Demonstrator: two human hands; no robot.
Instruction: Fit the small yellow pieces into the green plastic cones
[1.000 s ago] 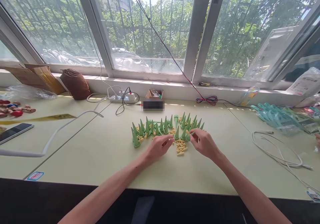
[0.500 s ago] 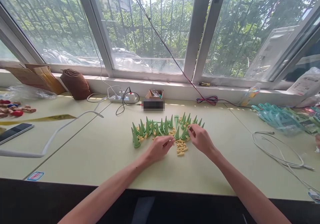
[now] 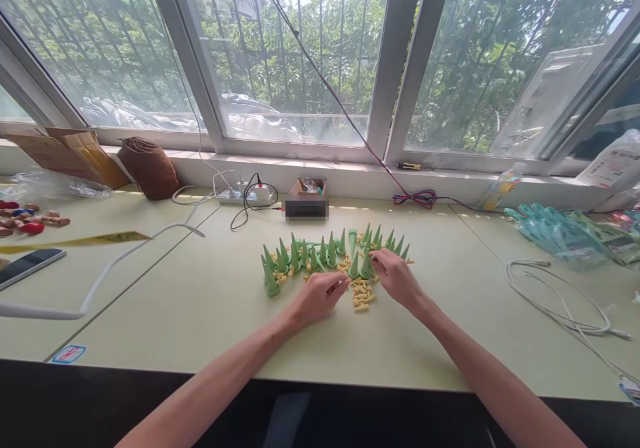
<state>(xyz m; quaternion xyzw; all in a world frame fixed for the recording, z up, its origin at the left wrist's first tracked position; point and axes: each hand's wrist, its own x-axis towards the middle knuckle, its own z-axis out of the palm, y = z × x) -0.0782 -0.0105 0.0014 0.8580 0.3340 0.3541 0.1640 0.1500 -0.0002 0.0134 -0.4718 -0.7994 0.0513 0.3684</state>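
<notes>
Several green cones [image 3: 331, 253], most of them standing point up on round bases, form a cluster on the table. Small pale-yellow pegs [image 3: 361, 295] lie in a pile at the near side of the cluster and between the cones. My left hand [image 3: 318, 295] rests at the cluster's front edge, thumb and fingers pinched together beside the pile; what they hold, if anything, is hidden. On the cluster's right side, my right hand [image 3: 397, 276] is closed in a pinch among the cones. I cannot make out what is between its fingertips.
Behind the cones stand a small open box [image 3: 310, 187] and a power strip [image 3: 245, 196] with cables. A phone [image 3: 31, 267] and a white cable [image 3: 120, 255] lie left. To the right are a coiled cable [image 3: 560, 301] and bagged teal items [image 3: 545, 231].
My right hand has moved a little left and away from me, among the cones. My left hand has stayed in place. The view has shifted slightly.
</notes>
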